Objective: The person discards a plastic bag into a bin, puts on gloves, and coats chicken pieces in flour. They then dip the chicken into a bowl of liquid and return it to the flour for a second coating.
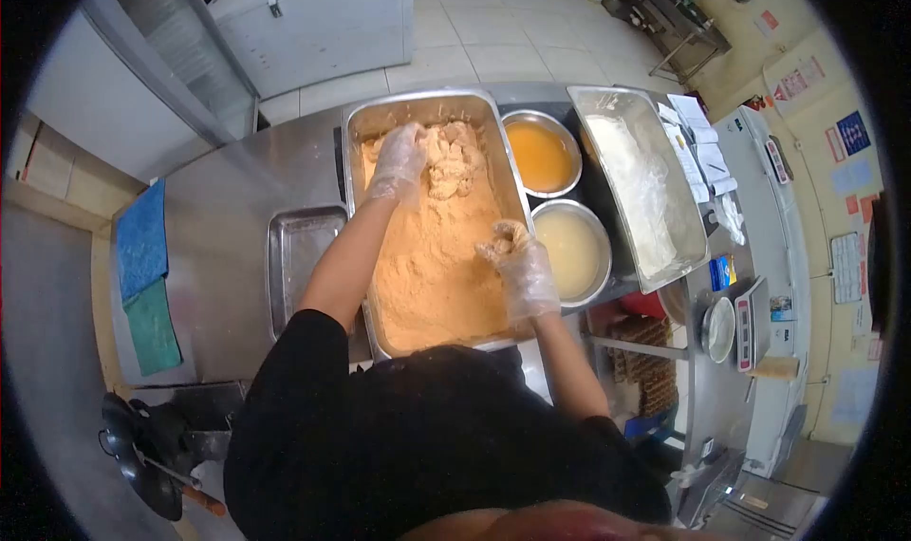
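Note:
Both my hands wear clear plastic gloves and are over a deep steel pan (517, 176) of orange-tan breading (432, 275). Toward the far end, my left hand (400, 157) has its fingers bent down at the edge of a cluster of breaded pieces (455, 161), overlapping them in this view. Near the pan's right wall, my right hand (522, 270) is curled closed, its fingertips caked with clumpy breading. I cannot tell what is inside those fingers.
Right of the pan stand a bowl of orange liquid (543, 158), a bowl of pale liquid (571, 254) and a long pan of white flour (655, 228). A shallow tray (285, 247) lies left. Beyond are cloths (144, 242), papers (704, 147) and a scale (752, 327).

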The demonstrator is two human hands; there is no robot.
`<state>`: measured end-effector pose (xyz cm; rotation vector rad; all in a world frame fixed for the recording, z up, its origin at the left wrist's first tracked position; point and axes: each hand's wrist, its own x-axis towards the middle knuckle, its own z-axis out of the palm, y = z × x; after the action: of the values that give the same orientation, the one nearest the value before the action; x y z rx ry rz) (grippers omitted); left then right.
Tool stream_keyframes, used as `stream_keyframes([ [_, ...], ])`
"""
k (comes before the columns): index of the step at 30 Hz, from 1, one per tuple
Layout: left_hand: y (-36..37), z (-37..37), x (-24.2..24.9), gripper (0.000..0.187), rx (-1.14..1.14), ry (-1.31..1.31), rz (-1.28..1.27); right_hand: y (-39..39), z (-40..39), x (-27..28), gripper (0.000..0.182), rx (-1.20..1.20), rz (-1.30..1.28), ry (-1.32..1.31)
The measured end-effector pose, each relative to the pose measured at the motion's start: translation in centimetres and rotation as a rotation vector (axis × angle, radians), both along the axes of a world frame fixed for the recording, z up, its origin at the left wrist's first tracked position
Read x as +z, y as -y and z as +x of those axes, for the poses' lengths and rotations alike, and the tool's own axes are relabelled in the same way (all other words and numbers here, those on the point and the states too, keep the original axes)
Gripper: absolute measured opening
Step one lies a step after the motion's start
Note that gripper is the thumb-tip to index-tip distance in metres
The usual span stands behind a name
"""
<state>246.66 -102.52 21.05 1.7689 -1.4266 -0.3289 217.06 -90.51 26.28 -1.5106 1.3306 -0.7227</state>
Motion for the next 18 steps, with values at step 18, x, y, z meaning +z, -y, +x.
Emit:
stream_keyframes([
  [18,-12.4,-4.3,8.3,0.071,-0.568,-0.127,0.466,-1.4,2.1,8.0,0.030,0.311,0.096,-0.311],
])
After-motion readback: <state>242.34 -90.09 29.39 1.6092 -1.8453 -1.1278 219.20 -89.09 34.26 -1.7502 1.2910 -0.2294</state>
